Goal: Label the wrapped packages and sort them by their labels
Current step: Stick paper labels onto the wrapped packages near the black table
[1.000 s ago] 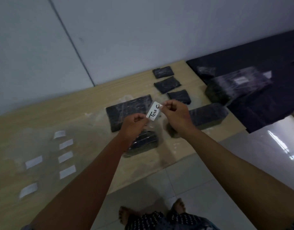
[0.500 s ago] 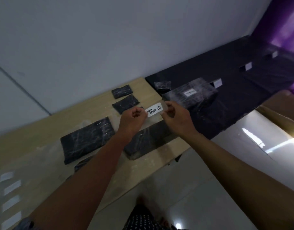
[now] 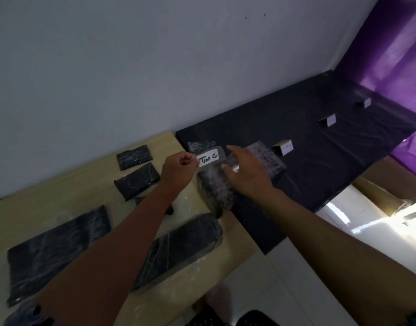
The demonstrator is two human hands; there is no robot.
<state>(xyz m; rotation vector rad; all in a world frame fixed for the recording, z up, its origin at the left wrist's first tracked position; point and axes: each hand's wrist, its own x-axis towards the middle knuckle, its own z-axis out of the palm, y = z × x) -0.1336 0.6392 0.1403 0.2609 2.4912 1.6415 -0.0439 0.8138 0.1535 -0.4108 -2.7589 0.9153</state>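
The wooden table (image 3: 68, 184) is carrying the unsorted packages, and the black surface (image 3: 319, 161) beside it, butting against its right edge, is likely serving as the sorting area: small white cards (image 3: 286, 147) are standing along it well apart, probably marking groups. Most of that black surface is lying bare, so there is plenty of room to set things down.

Two long packages (image 3: 54, 250) are lying near the table's front edge, and two small ones (image 3: 134, 156) are sitting by the wall. A clear-wrapped package (image 3: 216, 191) is straddling the seam between the two surfaces, directly under the hands.

The right hand (image 3: 247, 175) is hovering over that package with fingers loosely spread, holding nothing; whether it is touching the wrap I cannot tell. It is probably reaching to steady it.

The left hand (image 3: 178, 170) is pinching the left end of the label (image 3: 209, 157), fingers curled tight. The label, reading "Tim C", is hanging in the air just above the package's far end, likely about to be stuck on.
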